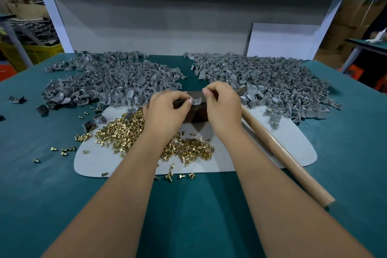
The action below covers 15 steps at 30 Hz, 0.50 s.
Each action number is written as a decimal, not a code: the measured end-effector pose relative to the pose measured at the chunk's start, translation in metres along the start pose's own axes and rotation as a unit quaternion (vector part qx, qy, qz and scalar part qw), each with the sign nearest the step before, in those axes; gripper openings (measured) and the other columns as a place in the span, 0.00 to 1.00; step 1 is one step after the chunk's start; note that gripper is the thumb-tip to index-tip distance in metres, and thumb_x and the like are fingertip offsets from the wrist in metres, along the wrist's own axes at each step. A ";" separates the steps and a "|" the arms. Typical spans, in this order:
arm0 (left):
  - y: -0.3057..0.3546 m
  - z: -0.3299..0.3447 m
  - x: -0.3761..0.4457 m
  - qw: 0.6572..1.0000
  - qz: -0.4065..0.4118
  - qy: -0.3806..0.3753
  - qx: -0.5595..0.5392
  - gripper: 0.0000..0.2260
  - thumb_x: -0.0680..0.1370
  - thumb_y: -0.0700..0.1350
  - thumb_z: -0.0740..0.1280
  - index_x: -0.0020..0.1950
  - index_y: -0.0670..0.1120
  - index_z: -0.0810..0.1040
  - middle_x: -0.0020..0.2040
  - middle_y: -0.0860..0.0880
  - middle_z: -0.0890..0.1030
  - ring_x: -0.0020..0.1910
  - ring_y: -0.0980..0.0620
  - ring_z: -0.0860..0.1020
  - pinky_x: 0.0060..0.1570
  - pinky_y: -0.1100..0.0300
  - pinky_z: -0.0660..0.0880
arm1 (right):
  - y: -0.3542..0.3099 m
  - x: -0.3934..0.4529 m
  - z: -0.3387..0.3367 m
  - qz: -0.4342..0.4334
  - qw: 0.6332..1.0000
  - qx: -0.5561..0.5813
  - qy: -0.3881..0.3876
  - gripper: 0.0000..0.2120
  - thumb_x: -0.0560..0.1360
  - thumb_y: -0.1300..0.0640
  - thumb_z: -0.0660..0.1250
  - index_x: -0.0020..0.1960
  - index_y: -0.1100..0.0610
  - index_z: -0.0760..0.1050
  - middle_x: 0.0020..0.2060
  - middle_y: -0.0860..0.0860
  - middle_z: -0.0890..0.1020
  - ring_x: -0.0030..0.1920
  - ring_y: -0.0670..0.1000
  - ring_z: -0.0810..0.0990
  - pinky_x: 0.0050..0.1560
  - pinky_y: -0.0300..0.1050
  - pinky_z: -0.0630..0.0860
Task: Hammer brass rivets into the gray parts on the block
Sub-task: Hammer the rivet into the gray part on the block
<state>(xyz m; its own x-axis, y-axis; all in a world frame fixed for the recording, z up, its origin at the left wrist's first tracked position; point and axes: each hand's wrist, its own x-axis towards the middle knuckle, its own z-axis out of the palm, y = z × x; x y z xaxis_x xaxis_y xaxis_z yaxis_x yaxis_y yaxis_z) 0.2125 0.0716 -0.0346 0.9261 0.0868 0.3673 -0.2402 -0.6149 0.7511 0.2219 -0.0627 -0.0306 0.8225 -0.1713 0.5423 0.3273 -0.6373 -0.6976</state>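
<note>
While poised over dark block [195, 111]: left hand [165, 111] pinching gray part [196, 101] there, right hand [223, 104] curled, its contents hidden; hammer [280, 153] lying alongside.

Two bare forearms reach into view from below, with no sleeves on either. The left hand [165, 111] and the right hand [223, 107] wear no gloves, and no rings, watch or bracelet show on the fingers or wrists. The fingernails [191, 101] look short and plain, without polish. The arms are smooth, with no marks or tattoos to be seen. Nothing else of the person shows.
</note>
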 end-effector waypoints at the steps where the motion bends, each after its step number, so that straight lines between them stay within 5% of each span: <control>1: 0.000 0.000 0.000 1.000 0.000 -0.001 -0.005 0.04 0.78 0.52 0.68 0.50 0.58 0.82 0.54 0.58 0.81 0.62 0.48 0.74 0.64 0.41 0.69 | 0.000 0.001 -0.002 0.013 1.000 0.020 -0.010 0.04 0.78 0.59 0.65 0.45 0.56 0.78 0.42 0.48 0.79 0.44 0.47 0.75 0.46 0.40 0.71; 4: -0.001 0.000 0.000 1.000 0.003 -0.004 -0.011 0.04 0.78 0.52 0.68 0.50 0.58 0.82 0.54 0.58 0.81 0.62 0.48 0.74 0.64 0.41 0.69 | -0.001 0.004 -0.007 0.044 0.995 0.086 -0.035 0.07 0.75 0.65 0.68 0.46 0.53 0.78 0.38 0.43 0.79 0.40 0.39 0.76 0.43 0.28 0.71; 7: -0.002 0.000 0.001 1.000 0.006 -0.005 -0.013 0.03 0.78 0.52 0.69 0.49 0.58 0.82 0.54 0.57 0.81 0.62 0.48 0.74 0.64 0.40 0.69 | -0.002 0.004 -0.010 0.049 0.989 0.126 -0.058 0.12 0.73 0.67 0.69 0.51 0.52 0.76 0.38 0.45 0.81 0.40 0.39 0.78 0.42 0.25 0.71; 15: -0.003 0.001 0.004 0.999 0.014 -0.006 -0.029 0.02 0.77 0.51 0.70 0.47 0.58 0.82 0.55 0.57 0.82 0.63 0.47 0.74 0.64 0.41 0.69 | -0.007 0.006 -0.009 0.055 0.983 0.155 -0.079 0.21 0.71 0.67 0.71 0.61 0.52 0.75 0.37 0.45 0.84 0.47 0.44 0.82 0.59 0.44 0.75</control>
<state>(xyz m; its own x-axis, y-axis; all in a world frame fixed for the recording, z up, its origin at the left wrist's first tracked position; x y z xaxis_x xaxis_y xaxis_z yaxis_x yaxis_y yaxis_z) 0.2176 0.0727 -0.0358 0.9221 0.0618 0.3820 -0.2817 -0.5698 0.7720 0.2202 -0.0664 -0.0182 0.9146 -0.0915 0.3939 0.3391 -0.3570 -0.8704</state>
